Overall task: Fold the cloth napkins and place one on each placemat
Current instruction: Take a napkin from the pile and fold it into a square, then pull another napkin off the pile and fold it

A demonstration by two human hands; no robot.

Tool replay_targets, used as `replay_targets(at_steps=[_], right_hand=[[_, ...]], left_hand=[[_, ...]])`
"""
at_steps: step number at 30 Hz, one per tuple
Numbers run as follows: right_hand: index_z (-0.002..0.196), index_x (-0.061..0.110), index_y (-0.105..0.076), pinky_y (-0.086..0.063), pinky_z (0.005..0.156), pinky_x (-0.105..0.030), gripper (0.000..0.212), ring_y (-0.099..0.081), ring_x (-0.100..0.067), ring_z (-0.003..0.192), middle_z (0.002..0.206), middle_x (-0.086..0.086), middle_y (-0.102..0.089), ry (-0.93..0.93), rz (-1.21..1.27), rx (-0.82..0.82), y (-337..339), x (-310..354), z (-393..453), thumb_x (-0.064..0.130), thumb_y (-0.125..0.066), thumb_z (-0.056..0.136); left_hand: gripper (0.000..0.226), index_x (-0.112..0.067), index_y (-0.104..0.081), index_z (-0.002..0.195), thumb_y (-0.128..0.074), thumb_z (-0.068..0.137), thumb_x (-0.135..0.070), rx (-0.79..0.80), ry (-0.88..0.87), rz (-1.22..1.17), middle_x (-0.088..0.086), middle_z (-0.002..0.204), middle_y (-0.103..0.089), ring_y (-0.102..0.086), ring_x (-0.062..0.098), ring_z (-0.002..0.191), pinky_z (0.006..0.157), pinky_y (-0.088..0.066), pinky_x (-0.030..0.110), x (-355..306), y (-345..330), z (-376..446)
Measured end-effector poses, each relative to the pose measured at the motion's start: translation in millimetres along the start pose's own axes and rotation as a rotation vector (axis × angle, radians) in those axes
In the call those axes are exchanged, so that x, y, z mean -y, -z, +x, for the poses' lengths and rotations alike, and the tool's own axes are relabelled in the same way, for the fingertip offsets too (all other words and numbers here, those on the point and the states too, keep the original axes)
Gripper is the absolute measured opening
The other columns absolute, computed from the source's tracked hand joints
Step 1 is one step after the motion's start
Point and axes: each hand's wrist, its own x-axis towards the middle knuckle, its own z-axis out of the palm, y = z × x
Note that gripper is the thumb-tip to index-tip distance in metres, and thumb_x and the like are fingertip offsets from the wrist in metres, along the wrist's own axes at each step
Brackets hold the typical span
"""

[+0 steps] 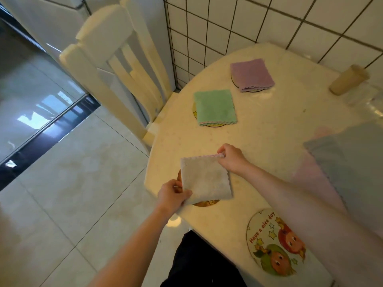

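- Beige napkin (205,180), folded square, sits over a round placemat (204,203) at the near-left desk edge. Left hand (172,196) pinches its near corner, right hand (232,157) pinches the far corner; looks like it's being set down.
- Done: green napkin (215,107) and purple napkin (251,74), each on its own mat, farther back.
- Left: cartoon placemat (275,243), nearest, is bare. Grey and pink cloths (350,160) lie at right, apparently not yet folded small.
- Progress: I'd say two placed, third nearly there, one or more to go.
- Desk (269,125): pale round top, cylindrical container (348,79) far right.
- Room: cream chair (116,65) on the left, tiled wall (269,21) behind, glossy tile floor (72,183).
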Motion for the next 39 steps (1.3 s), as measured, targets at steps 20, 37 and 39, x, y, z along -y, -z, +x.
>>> replay_targets(at_steps=[20,37,39], right_hand=[[0.114,0.014,-0.051,-0.049,0.084,-0.041,0.024,-0.055,-0.025,0.100,0.115,-0.006,-0.054,0.044,-0.175,-0.186,32,-51,-37,0.015,-0.051,0.090],[0.094,0.014,-0.060,-0.035,0.064,-0.029,0.013,-0.055,-0.021,0.084,0.095,-0.003,-0.059,-0.045,-0.260,-0.384,128,-338,-209,0.023,-0.063,0.086],[0.093,0.016,-0.060,-0.039,0.068,-0.031,0.017,-0.055,-0.022,0.087,0.095,-0.001,-0.059,-0.014,-0.286,-0.357,130,-344,-206,0.027,-0.067,0.082]], left_hand=[[0.054,-0.019,-0.038,0.139,-0.054,0.089,-0.031,-0.067,-0.783,0.914,0.001,0.138,-0.043,-0.034,0.026,0.128,0.105,-0.035,0.036,-19,-32,2],[0.054,-0.009,-0.064,0.116,-0.031,0.080,-0.032,0.361,-1.219,0.966,0.011,0.125,-0.060,-0.049,0.033,0.124,0.102,-0.044,0.040,-82,-313,-99],[0.056,-0.009,-0.062,0.119,-0.031,0.080,-0.036,0.386,-1.230,1.003,0.010,0.128,-0.059,-0.047,0.034,0.126,0.104,-0.043,0.040,-87,-330,-101]])
